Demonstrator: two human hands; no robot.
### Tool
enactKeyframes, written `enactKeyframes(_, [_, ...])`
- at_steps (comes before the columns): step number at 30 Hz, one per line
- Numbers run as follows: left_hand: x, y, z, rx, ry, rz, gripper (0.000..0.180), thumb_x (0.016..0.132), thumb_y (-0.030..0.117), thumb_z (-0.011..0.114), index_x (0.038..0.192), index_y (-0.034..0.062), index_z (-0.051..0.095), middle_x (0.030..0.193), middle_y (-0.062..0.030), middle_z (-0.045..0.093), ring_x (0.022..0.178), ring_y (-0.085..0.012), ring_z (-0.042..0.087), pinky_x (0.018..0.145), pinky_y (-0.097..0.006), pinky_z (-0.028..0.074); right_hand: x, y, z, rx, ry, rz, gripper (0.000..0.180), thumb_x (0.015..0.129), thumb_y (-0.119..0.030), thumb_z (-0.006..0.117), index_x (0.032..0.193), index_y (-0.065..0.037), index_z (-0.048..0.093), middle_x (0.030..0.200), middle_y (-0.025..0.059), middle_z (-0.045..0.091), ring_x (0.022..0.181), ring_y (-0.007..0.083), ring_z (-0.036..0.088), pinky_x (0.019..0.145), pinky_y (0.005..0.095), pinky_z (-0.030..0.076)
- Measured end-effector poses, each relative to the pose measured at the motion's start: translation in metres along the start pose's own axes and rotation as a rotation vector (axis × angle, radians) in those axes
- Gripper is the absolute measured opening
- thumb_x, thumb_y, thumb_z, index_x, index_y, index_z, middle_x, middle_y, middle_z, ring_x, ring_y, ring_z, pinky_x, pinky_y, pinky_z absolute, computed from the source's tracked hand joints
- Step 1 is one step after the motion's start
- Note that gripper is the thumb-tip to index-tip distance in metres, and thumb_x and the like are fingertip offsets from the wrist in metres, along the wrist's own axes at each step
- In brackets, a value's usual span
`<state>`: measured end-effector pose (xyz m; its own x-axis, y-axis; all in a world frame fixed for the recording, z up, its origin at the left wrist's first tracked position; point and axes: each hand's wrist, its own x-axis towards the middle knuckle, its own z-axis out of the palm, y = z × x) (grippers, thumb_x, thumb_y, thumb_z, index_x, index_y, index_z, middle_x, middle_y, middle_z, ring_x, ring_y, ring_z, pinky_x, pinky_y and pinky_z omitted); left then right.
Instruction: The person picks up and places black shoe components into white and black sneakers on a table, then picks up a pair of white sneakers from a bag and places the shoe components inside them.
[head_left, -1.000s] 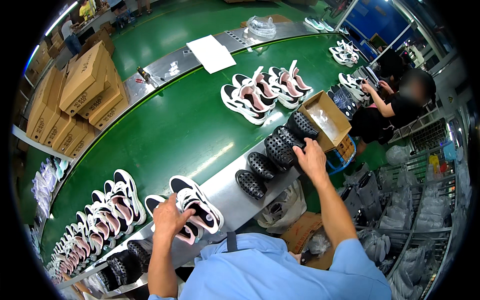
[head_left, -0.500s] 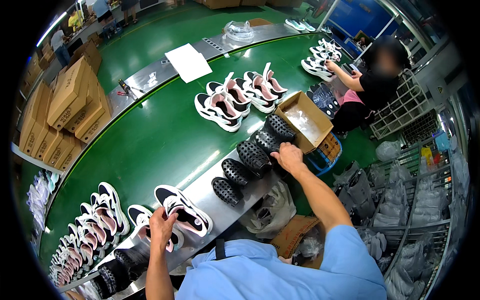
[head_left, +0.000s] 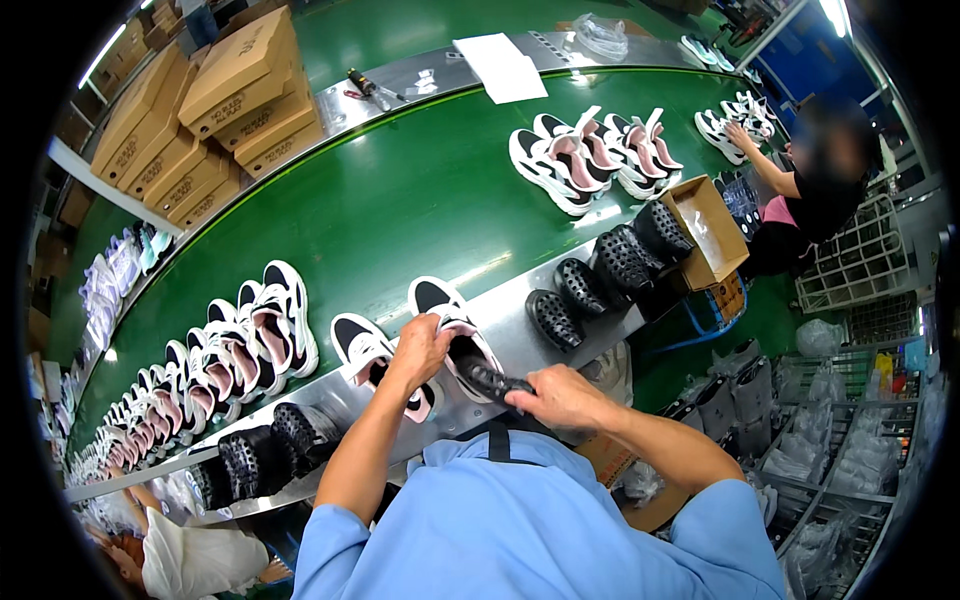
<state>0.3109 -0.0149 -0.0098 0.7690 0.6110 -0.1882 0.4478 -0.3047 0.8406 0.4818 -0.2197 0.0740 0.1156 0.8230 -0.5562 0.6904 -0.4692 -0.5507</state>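
Note:
A black, white and pink sneaker lies on the metal ledge in front of me. My left hand grips it at the tongue and collar. In my right hand is the narrow end of a black perforated shoe tree, whose front part is in the sneaker's opening. Left of it stands the matching sneaker, partly covered by my left hand and forearm. Several more black shoe trees sit in a row on the ledge to the right, and others to the left.
A green conveyor belt runs beyond the ledge, with sneakers lined up at left and a group farther right. An open carton stands at the ledge's right end. Co-workers are at the right and lower left.
My right hand has come left from the row of shoe trees to the sneaker, bringing one with it. My left hand remains on the sneaker. The view has swung left.

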Motion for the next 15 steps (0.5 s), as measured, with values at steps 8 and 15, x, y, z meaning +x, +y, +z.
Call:
enactKeyframes(8, [0.036, 0.004, 0.034, 0.271, -0.089, 0.488, 0.019, 0.087, 0.006, 0.07, 0.104, -0.0024, 0.069, 0.098, -0.026, 0.065, 0.094, -0.0482, 0.063, 0.085, -0.051, 0.052, 0.089, -0.021, 0.051, -0.252, 0.494, 0.135, 0.041, 0.093, -0.038, 0.068, 0.096, 0.002, 0.072, 0.086, 0.0245, 0.074, 0.081, 0.0457, 0.072, 0.076, 0.0525, 0.057])
enactKeyframes(15, [0.0, 0.003, 0.042, -0.002, -0.011, -0.125, 0.095, 0.074, 0.012, 0.086, 0.156, 0.0071, 0.037, 0.122, -0.0274, 0.065, 0.111, -0.0489, 0.065, 0.098, -0.049, 0.053, 0.074, 0.03, 0.06, -0.142, 0.756, -0.12, 0.05, 0.086, -0.021, 0.078, 0.121, 0.008, 0.058, 0.106, 0.0277, 0.068, 0.109, 0.0452, 0.065, 0.093, 0.0517, 0.053])
